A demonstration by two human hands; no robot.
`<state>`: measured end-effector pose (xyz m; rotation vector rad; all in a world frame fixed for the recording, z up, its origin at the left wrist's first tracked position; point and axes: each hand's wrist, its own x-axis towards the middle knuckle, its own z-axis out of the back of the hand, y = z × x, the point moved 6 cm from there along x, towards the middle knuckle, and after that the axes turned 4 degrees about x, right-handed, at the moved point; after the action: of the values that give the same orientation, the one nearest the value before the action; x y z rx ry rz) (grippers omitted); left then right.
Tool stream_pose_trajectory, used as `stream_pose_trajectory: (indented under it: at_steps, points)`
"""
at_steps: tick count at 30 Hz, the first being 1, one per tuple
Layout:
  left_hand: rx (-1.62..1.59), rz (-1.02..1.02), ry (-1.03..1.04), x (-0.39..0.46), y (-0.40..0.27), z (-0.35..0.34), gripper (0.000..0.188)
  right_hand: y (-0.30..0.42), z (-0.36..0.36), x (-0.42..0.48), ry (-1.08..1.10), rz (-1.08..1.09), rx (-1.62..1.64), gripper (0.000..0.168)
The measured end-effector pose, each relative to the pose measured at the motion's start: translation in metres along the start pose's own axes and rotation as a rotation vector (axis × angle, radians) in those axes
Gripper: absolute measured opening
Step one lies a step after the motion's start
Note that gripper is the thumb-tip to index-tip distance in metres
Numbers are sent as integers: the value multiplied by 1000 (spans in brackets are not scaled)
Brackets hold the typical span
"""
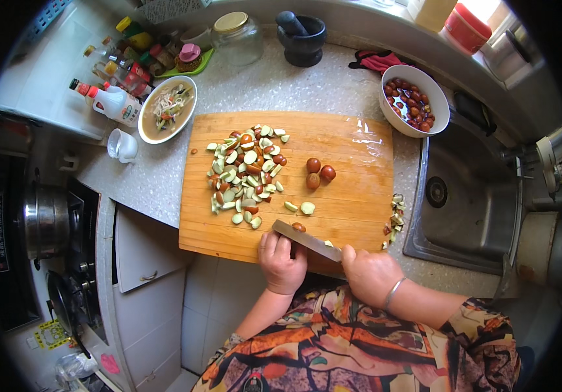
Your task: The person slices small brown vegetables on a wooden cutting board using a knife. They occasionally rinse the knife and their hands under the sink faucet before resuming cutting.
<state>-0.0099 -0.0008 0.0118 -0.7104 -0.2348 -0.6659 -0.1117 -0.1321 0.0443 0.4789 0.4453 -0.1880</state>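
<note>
My right hand (370, 273) grips the handle of a kitchen knife (309, 240), whose blade slants across the near edge of a wooden cutting board (354, 206). Against the blade's near side is my left hand (283, 259), fingers curled; whether they hold a piece is hidden. One brown-red piece (299, 227) lies just beyond the blade. Farther up the board are two pale cut pieces (307, 208) and three whole brown-red fruits (313, 165), which look like jujubes. A heap of cut pieces (249, 171) covers the board's left part.
A white bowl of whole fruits (414, 100) stands beyond a steel sink (467, 196) at right. Trimmings (397, 218) lie by the board's right edge. A bowl of soupy food (167, 110), white cup (122, 146), bottles (119, 104), glass jar (238, 41) and stone mortar (303, 44) stand behind.
</note>
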Motion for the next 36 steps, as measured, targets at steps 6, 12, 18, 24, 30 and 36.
stream_pose_trajectory:
  at_steps: [6, 12, 18, 24, 30, 36]
  points:
    - [34, 7, 21, -8, 9, -6, 23, -3, -6, 20, -27, 7, 20, 14]
    - [1, -2, -3, -3, 5, -4, 30, -21, 10, 17, -200, 41, 186, 22]
    - [16, 17, 46, 1, 7, -3, 29, -21, 12, 15, -159, 56, 205, 22]
    - [17, 42, 131, 10, 7, 7, 29, -24, 5, 18, 1, 1, 186, 25]
    - [50, -9, 152, 14, 7, 4, 32, -27, 4, 15, -38, 2, 203, 25]
    - [75, -1, 209, 15, 5, 0, 34, -30, 4, 15, -81, 18, 224, 26]
